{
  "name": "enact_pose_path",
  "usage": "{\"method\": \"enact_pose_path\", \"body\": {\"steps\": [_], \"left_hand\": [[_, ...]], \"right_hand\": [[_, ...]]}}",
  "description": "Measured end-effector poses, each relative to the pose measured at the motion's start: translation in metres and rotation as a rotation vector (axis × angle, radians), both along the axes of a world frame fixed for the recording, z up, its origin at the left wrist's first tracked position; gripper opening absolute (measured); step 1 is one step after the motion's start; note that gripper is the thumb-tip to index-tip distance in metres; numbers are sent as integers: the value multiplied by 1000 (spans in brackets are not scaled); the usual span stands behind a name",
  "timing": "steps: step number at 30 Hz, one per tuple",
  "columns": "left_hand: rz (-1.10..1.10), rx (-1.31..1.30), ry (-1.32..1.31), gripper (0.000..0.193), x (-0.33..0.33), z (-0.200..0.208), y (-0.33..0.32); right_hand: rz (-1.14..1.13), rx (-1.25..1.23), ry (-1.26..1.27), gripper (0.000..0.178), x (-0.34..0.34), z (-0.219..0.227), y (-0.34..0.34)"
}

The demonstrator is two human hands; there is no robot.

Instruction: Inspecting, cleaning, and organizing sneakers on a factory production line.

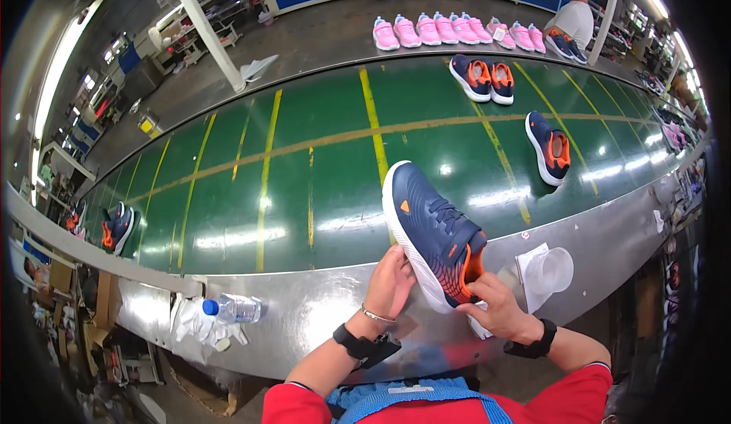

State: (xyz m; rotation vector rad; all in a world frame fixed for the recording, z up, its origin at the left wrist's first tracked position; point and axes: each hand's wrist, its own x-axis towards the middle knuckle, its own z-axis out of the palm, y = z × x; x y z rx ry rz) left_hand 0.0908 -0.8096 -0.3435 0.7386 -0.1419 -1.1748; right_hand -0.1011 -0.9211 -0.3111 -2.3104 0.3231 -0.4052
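Note:
A navy sneaker (434, 222) with an orange lining and white sole is held up over the near metal ledge, its toe pointing away to the far left. My right hand (499, 306) grips it at the heel, with the thumb and fingers closed around the collar. Against the sole's left side rests my left hand (392, 283), fingers reaching up under the edge of the shoe; part of them is hidden behind it. A matching single sneaker (550, 150) lies on the green conveyor belt to the right. Farther back stands a pair of the same navy sneakers (482, 80).
The green belt (304, 195) has yellow stripes. On the metal ledge (304, 302) are a water bottle (237, 309) on crumpled paper and a clear plastic cup (550, 270). Several pink shoes (434, 29) line the far ledge, near a seated person (572, 19). More navy sneakers (118, 230) sit far left.

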Motion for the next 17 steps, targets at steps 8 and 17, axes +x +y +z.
{"method": "enact_pose_path", "body": {"steps": [8, 17], "left_hand": [[24, -41, 14, 30, -13, -4, 17], [37, 4, -60, 38, -16, -7, 16]], "right_hand": [[10, -88, -25, 29, -9, -9, 15], [8, -80, -27, 29, -12, -14, 25]]}}
